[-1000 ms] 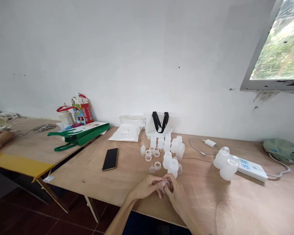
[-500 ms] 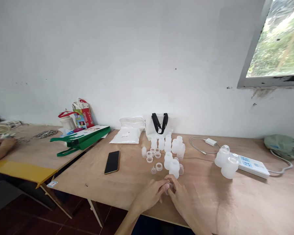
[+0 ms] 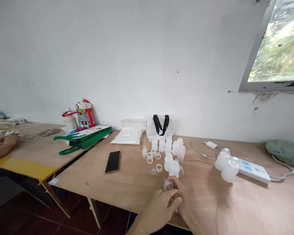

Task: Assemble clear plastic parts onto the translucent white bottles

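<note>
Near the table's front edge, my right hand (image 3: 182, 197) is closed round a translucent bottle collar ring (image 3: 168, 185), with a small pointed clear tip showing above it. From the left, my left hand (image 3: 161, 204) reaches across at the ring's lower side, its thumb and fingers bent together there. My fingers hide part of the ring. Just beyond stand several frosted baby bottles (image 3: 173, 169), a clear dome cap (image 3: 181, 171) beside them. Loose collar rings (image 3: 159, 168) and a clear bottle nipple (image 3: 153, 171) lie left of the bottles.
A phone (image 3: 112, 162) lies to the left. Behind are a white packet (image 3: 128, 135) and a bag with black handles (image 3: 149, 132). Two capped bottles (image 3: 229, 171) stand by a power strip (image 3: 253, 171) on the right. A co-worker's hand (image 3: 11, 141) rests on the left table.
My left hand has come down and nearer, turning across below the ring. The ring now shows more clearly in my right hand. The view has shifted slightly.
</note>
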Demonstrator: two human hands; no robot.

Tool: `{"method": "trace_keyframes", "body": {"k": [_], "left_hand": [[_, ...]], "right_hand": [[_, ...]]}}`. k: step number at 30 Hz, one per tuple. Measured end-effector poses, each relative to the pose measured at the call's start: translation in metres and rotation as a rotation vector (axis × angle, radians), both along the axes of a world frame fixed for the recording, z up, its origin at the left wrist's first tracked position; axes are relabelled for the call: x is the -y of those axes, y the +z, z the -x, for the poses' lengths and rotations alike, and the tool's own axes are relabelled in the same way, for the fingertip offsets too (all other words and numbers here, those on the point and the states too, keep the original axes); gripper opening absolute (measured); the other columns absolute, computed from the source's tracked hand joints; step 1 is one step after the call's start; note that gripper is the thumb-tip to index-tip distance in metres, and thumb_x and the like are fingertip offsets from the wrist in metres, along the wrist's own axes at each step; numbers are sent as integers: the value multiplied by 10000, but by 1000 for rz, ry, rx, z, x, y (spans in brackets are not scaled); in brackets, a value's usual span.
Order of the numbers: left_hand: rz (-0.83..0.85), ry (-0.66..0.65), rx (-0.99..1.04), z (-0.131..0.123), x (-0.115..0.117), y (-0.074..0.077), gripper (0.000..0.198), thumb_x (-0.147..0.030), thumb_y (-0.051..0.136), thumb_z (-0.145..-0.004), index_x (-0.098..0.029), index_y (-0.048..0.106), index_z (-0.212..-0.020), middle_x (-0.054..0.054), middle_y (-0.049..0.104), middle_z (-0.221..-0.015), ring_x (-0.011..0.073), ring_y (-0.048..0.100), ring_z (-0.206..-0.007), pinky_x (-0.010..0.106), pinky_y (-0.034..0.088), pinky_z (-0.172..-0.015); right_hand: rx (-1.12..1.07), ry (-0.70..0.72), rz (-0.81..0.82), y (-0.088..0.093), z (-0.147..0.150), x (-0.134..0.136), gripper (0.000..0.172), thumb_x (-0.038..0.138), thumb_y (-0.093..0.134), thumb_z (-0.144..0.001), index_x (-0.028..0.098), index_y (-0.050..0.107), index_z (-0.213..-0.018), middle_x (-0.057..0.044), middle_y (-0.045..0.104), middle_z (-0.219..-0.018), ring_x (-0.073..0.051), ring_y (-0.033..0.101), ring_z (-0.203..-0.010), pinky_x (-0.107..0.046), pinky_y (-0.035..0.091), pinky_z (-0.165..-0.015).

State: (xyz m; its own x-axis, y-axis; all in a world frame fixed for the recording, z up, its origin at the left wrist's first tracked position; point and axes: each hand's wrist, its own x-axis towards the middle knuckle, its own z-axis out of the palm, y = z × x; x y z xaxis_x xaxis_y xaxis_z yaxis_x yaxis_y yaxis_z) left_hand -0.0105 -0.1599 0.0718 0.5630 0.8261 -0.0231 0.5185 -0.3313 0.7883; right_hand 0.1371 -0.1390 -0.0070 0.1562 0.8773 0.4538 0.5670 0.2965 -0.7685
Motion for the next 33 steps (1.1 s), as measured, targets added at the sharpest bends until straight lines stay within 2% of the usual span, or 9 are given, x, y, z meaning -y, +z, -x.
{"method": "trace_keyframes", "body": {"k": [2,5,8,11,15,18,24,28,33], "left_hand": [[40,60,80,9,-7,4,390,-519,480,-1018,-220,713,-1110,39,759,-880,211,689,-811,289,484,-740],[-65,198,90,30,-22,7,294,-466,598,-959,-215,653,-1102,13,719,-891,189,644,-813,277,453,-735],[-36,93,14,42,-27,7,286,-356,673,-895,-237,622,-1150,9,718,-958,205,646,-876,288,447,-768],[-30,7,-57,38,-22,7,220,-326,630,-908,-254,610,-1114,12,713,-989,222,652,-921,295,440,-777],[-92,6,-122,28,-20,3,157,-325,515,-970,-254,567,-1100,22,702,-1010,223,638,-937,293,427,-779],[-63,27,-93,25,-25,-4,142,-290,470,-982,-253,548,-1095,25,697,-1030,218,638,-961,287,433,-790],[-60,85,-10,24,-34,-12,326,-189,441,-959,-265,540,-1260,54,697,-1167,238,629,-1089,306,454,-894],[-86,77,-22,22,-31,-7,324,-265,418,-1006,-270,549,-1303,63,710,-1141,254,639,-1044,309,460,-862],[-132,168,-92,13,-24,-5,372,-269,395,-1018,-293,540,-1360,61,712,-1051,260,647,-1002,308,452,-844]], "right_hand": [[-38,95,22,6,2,2,259,390,510,-895,285,746,-895,-14,714,-650,-230,670,-596,-307,524,-554],[-137,203,75,14,6,5,283,390,495,-910,269,740,-982,-14,731,-737,-222,684,-664,-295,525,-592],[-200,214,92,16,10,6,224,341,510,-857,263,712,-918,-4,715,-748,-209,663,-659,-280,505,-583],[-205,191,98,13,9,6,171,326,485,-855,272,648,-847,21,669,-712,-192,621,-622,-275,493,-587],[-149,179,111,9,6,5,143,318,466,-880,285,592,-821,40,627,-669,-185,574,-577,-278,473,-573],[-114,214,113,6,4,5,181,367,470,-936,291,605,-843,39,644,-667,-187,570,-561,-288,479,-567],[-60,184,63,1,3,2,320,473,526,-947,297,709,-1142,25,705,-723,-186,575,-536,-312,511,-569],[-32,148,77,2,2,2,356,511,504,-964,292,725,-1136,39,641,-606,-197,577,-520,-310,503,-555],[-116,182,87,2,4,2,327,537,455,-1006,293,632,-1132,25,714,-724,-201,643,-574,-297,511,-558]]}}
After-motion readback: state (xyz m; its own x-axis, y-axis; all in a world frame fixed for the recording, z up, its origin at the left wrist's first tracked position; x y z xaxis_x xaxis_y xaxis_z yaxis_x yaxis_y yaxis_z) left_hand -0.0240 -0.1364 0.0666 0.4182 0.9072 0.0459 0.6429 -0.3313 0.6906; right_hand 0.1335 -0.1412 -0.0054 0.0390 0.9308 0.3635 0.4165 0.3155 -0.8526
